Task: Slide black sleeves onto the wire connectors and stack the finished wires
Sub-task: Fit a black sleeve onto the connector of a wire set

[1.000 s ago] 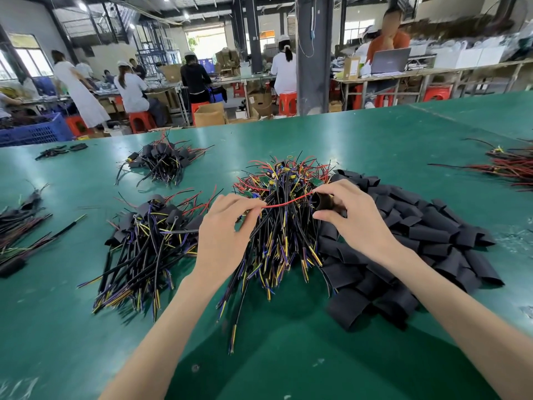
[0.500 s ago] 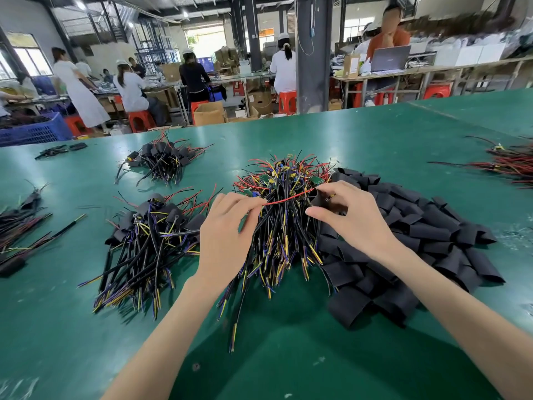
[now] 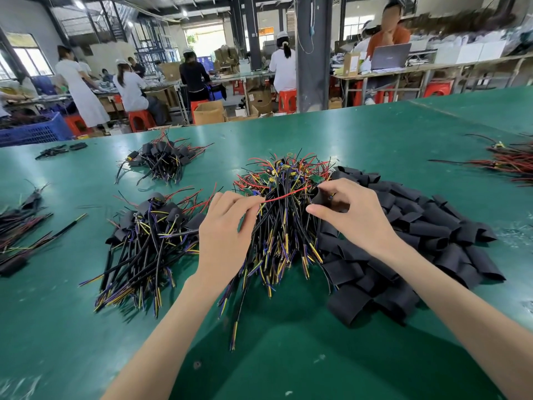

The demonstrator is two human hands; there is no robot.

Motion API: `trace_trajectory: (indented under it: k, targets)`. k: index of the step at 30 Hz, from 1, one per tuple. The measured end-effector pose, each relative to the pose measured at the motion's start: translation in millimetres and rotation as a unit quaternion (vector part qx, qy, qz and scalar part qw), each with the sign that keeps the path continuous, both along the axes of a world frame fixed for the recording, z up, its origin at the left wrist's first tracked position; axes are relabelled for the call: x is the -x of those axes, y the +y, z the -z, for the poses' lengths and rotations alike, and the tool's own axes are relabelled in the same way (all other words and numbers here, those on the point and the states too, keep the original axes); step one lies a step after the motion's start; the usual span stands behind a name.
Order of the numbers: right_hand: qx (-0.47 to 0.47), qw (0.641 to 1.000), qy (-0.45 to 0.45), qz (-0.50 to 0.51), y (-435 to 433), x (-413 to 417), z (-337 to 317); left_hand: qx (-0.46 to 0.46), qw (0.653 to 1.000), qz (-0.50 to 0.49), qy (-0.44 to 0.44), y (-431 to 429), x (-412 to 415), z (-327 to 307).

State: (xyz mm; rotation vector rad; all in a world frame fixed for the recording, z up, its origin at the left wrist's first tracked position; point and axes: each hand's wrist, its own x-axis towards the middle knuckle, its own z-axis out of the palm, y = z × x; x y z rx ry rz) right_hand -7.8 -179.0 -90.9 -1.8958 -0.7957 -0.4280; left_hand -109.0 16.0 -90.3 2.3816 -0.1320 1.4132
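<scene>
A heap of bare wires [image 3: 284, 203] with small green boards lies in the middle of the green table [image 3: 288, 356]. My left hand [image 3: 227, 232] pinches the end of a red wire [image 3: 284, 196] stretched across that heap. The wire's other end runs into a black sleeve [image 3: 317, 194] that my right hand [image 3: 350, 210] holds between thumb and fingers. To the right spreads a pile of loose black sleeves [image 3: 418, 243]. Sleeved wires [image 3: 150, 241] are stacked at my left.
A second stack of sleeved wires [image 3: 161, 160] lies further back left. More wire bundles sit at the left edge [image 3: 17, 226] and the far right [image 3: 507, 163]. Beyond the table, several people work at benches with red stools and cardboard boxes.
The right hand has drawn the sleeve slightly up and right along the red wire. The left hand keeps its pinch and has barely moved.
</scene>
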Motion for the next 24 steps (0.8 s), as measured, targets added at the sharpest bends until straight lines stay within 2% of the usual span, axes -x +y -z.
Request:
trace_trajectory:
  k: [8,12,18,22,24]
  targets:
    - [-0.027,1.000,0.013,0.008,0.6,-1.3,-1.2,-0.003,1.000,0.027,0.001,-1.7,-1.8,3.8]
    - [-0.010,1.000,0.001,0.003,-3.0,-1.6,-2.9,-0.007,1.000,0.029,0.009,-1.3,-1.4,3.3]
    - [0.068,0.990,-0.122,0.002,-6.9,3.1,-8.9,-0.009,0.999,0.019,0.029,0.0,-1.2,2.8]
    - [0.184,0.941,-0.278,0.065,-5.1,1.7,-2.8,-0.022,0.997,0.051,0.057,-4.8,-1.3,3.9]
    - [0.191,0.932,-0.299,0.069,-2.8,2.0,0.3,-0.023,0.996,0.061,0.063,-8.1,-1.5,5.0]
